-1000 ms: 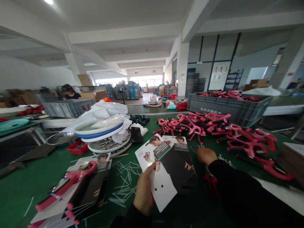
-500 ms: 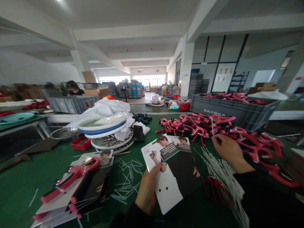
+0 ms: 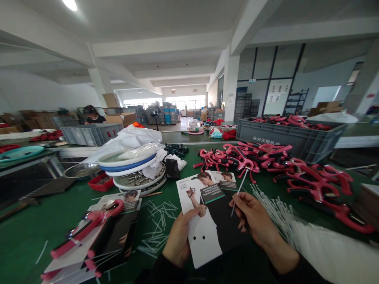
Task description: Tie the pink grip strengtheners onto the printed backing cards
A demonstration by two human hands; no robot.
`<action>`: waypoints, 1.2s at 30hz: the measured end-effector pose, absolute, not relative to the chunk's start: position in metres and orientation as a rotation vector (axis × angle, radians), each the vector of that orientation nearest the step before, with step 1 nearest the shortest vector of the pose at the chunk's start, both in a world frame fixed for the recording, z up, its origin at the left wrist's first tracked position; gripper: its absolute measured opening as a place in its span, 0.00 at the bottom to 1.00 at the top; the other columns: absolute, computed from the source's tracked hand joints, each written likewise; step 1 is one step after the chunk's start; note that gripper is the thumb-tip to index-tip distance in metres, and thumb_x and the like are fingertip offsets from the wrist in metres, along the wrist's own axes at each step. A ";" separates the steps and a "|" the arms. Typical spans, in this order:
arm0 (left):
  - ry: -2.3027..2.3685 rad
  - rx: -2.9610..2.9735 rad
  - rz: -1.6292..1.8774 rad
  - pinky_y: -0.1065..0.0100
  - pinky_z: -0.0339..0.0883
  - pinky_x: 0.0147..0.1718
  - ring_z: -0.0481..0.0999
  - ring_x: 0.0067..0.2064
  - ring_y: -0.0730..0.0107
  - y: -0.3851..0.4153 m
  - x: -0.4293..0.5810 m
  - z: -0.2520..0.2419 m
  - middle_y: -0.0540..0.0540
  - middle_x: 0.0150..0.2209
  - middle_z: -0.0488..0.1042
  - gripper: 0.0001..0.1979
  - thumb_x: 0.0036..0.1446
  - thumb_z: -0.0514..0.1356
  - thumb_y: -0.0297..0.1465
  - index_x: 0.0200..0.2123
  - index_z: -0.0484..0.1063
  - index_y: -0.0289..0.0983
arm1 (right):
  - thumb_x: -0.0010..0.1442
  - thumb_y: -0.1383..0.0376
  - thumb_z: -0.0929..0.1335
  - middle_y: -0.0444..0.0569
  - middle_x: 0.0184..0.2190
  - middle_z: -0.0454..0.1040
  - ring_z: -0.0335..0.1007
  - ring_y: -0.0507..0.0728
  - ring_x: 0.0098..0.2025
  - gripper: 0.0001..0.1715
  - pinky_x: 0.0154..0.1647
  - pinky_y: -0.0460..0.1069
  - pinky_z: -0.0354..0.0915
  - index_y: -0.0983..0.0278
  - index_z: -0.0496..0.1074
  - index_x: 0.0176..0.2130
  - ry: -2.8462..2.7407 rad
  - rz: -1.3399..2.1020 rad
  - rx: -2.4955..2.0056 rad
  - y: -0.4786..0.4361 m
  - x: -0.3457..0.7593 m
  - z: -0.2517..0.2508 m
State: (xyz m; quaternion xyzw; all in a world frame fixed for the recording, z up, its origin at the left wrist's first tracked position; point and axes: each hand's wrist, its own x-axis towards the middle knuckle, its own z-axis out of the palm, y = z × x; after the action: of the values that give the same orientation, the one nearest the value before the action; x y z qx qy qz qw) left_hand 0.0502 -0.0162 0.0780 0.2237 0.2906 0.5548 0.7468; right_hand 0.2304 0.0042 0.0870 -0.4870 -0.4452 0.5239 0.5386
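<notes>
Printed backing cards [image 3: 204,246], overlapping and fanned a little, are in my left hand [image 3: 179,236], thumb on the front. The front card has two punched holes in its white part. My right hand [image 3: 254,217] pinches a white cable tie [image 3: 244,182] between thumb and fingertips, just over the right side of the cards. Behind that hand lies a bundle of white cable ties [image 3: 272,207]. At the left, pink and black hand grips [image 3: 102,215] rest on a stack of similar cards [image 3: 133,213].
Pink hand grips [image 3: 242,157] lie heaped at the back right, before a grey crate [image 3: 281,136] of more. Cut tie pieces [image 3: 160,221] are scattered at centre left. Beyond are stacked round trays [image 3: 127,159] and a red tray [image 3: 100,183]. A person [image 3: 94,115] is far left.
My right hand has come left and down from beside the grip pile to the cards, carrying the cable tie. The red scissors are now hidden. My left hand keeps the cards nearly still.
</notes>
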 end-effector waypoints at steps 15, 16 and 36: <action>0.750 0.573 1.086 0.66 0.66 0.34 0.75 0.32 0.64 -0.019 0.049 0.080 0.44 0.32 0.76 0.11 0.49 0.63 0.33 0.36 0.74 0.33 | 0.44 0.48 0.71 0.37 0.17 0.66 0.52 0.44 0.11 0.24 0.06 0.39 0.53 0.62 0.64 0.29 -1.000 1.066 -1.104 -0.009 0.236 0.088; 0.757 0.577 1.077 0.66 0.66 0.35 0.75 0.32 0.64 -0.019 0.048 0.080 0.43 0.32 0.76 0.13 0.48 0.63 0.34 0.37 0.74 0.33 | 0.46 0.48 0.70 0.38 0.18 0.67 0.54 0.44 0.11 0.23 0.07 0.39 0.54 0.62 0.64 0.30 -1.049 1.018 -1.113 -0.012 0.236 0.090; 0.685 0.665 1.047 0.68 0.63 0.30 0.74 0.29 0.66 -0.018 0.041 0.079 0.45 0.30 0.77 0.22 0.38 0.63 0.22 0.41 0.71 0.34 | 0.58 0.63 0.66 0.44 0.30 0.73 0.72 0.49 0.27 0.04 0.25 0.42 0.67 0.60 0.70 0.34 -1.659 0.751 -0.931 -0.044 0.225 0.096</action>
State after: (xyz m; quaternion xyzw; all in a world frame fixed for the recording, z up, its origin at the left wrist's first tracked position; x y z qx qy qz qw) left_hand 0.0405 -0.0182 0.0792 0.3055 0.3146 0.4810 0.7592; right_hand 0.2251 -0.0436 0.0956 -0.3883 -0.6925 0.3132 0.5212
